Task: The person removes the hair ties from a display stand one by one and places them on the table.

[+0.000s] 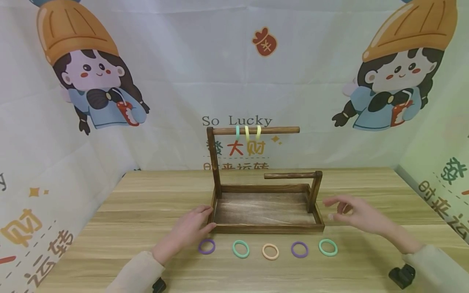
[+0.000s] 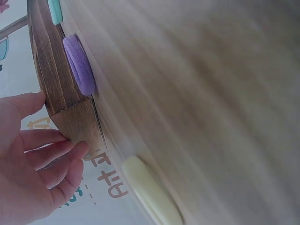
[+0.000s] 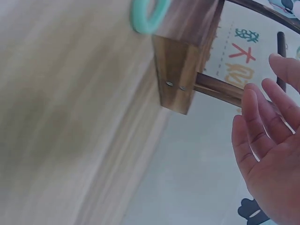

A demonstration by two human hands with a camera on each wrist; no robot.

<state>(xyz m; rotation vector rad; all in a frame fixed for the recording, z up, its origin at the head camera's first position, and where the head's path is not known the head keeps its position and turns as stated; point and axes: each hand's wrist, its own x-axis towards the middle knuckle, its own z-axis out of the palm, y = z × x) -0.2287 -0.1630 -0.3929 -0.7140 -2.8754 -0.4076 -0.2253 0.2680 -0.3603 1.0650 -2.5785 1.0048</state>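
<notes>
Head view: a wooden stand [image 1: 267, 229] sits on the table [image 1: 146, 203], in front of a printed cloth [image 1: 183, 61].
Pale yellow band: in the left wrist view, a pale yellow ring [image 2: 152, 192] lies on the table, left of the stand's near corner.
Left hand: the left hand [image 1: 188, 228] touches the stand's left end, thumb at the near corner, fingers along the side wall, spread and only slightly bent.
Left post: the tall post [image 1: 213, 162] rises from the tray's far left corner, and its upper bar [image 1: 282, 130] points right.
Hanging rings: on that bar, a green ring [image 1: 237, 132], a yellow ring [image 1: 247, 134] and a paler yellow ring [image 1: 258, 133].
Front row: apart from one another on the table, a purple ring [image 1: 207, 253], a mint ring [image 1: 242, 257], an orange ring [image 1: 271, 259], a second purple ring [image 1: 299, 256] and a second mint ring [image 1: 328, 255].
Right post: the short post [image 1: 314, 192] carries a bare lower bar [image 1: 287, 176] pointing left.
Right hand: the right hand [image 1: 353, 213] hovers just beside the short post, loosely curved, thumb and forefinger parted, holding nothing.
</notes>
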